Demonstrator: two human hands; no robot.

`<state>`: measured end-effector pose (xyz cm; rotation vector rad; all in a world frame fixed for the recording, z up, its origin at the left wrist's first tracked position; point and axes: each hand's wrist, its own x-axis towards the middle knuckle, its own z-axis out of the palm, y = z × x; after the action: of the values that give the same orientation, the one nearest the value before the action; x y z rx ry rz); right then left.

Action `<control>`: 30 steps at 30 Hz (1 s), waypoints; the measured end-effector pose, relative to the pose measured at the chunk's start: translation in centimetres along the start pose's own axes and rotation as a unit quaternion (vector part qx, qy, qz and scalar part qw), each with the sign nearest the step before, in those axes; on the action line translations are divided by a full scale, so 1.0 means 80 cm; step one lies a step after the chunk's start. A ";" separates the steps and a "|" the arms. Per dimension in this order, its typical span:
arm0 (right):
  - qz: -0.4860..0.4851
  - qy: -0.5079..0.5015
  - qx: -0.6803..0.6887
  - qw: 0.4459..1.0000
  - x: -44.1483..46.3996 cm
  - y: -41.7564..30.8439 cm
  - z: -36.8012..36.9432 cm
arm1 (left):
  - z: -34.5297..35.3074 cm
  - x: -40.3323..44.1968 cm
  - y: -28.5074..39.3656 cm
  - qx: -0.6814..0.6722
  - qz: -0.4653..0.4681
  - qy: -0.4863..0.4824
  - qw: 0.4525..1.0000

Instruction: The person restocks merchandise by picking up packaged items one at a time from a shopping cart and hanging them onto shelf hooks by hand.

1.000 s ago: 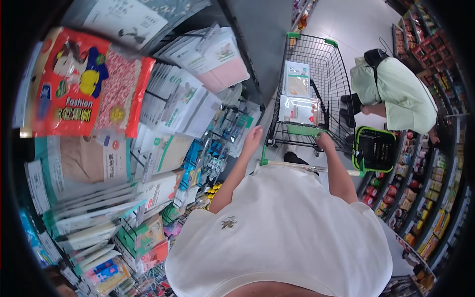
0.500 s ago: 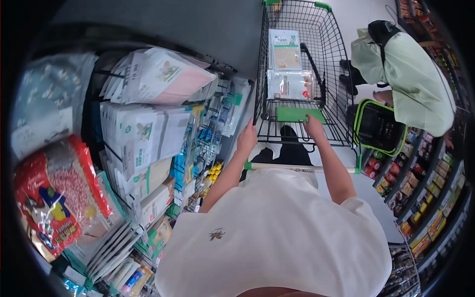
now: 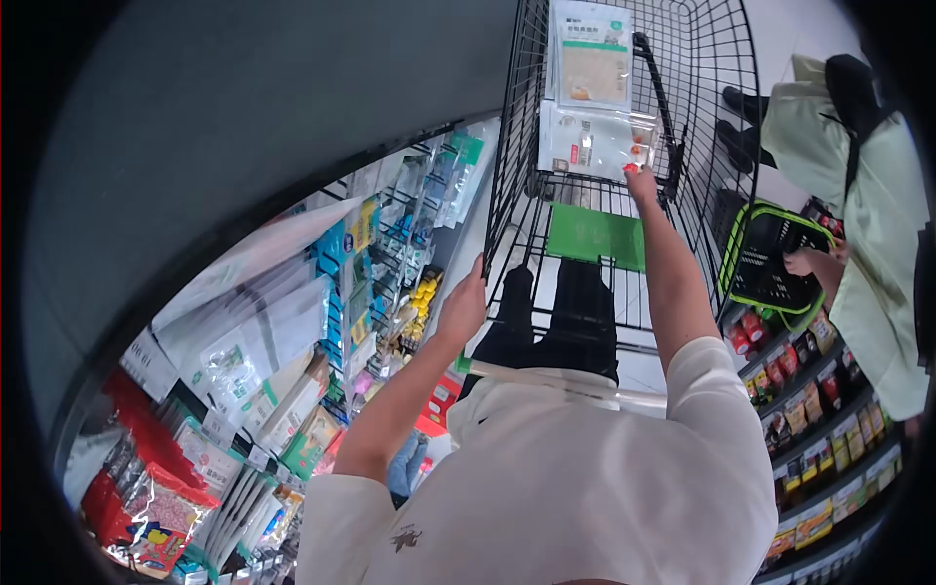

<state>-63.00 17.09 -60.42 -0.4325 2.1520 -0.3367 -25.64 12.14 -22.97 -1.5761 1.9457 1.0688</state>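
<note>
A black wire shopping cart (image 3: 497, 146) with a green plastic flap (image 3: 597, 234) stands in front of me. My left hand (image 3: 464, 312) is closed on the cart's left side rim. Inside the cart lie two flat packages: a white-and-green one (image 3: 595, 73) with a beige panel at the far end, and a white package (image 3: 585, 138) with red print nearer me. At the near right corner of the white package, my right hand (image 3: 641, 183) has its fingers pinched together on the red-marked edge. The fingertips are small and partly hidden.
At left, a rack holds hanging white packages (image 3: 229, 361) and a red bag (image 3: 161, 517). A person in a pale green garment (image 3: 858, 244) stands at right, one hand (image 3: 804, 261) by a black-and-green basket (image 3: 780, 255). Shelves of packaged goods (image 3: 819, 458) line the right.
My right hand has gone from the green flap forward to the white package's corner. My left hand stays on the rim. The view has shifted, and the person's hand now shows at the basket.
</note>
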 end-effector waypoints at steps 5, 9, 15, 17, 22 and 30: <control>-0.024 0.083 0.062 0.994 0.074 0.015 0.007 | 0.006 -0.001 -0.009 -0.018 0.033 0.015 0.999; -0.096 0.161 0.052 0.981 0.059 -0.048 -0.030 | 0.001 -0.002 -0.006 -0.005 0.018 -0.006 1.000; -0.200 0.184 0.017 0.962 0.095 -0.107 -0.029 | 0.002 0.003 -0.005 -0.024 0.100 0.055 0.993; -0.205 0.175 0.048 0.962 0.129 -0.118 -0.003 | 0.004 0.001 -0.007 -0.033 0.072 0.038 0.996; -0.076 0.081 0.103 0.988 0.160 -0.164 0.009 | 0.002 -0.004 0.001 -0.019 0.031 0.020 0.999; 0.093 0.036 0.054 0.994 0.162 -0.206 0.008 | 0.004 -0.006 -0.004 -0.008 0.013 0.007 1.000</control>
<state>-66.49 -3.27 -63.73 -0.1584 2.2117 -0.3649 -25.21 12.68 -22.90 -1.5745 1.9765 1.0904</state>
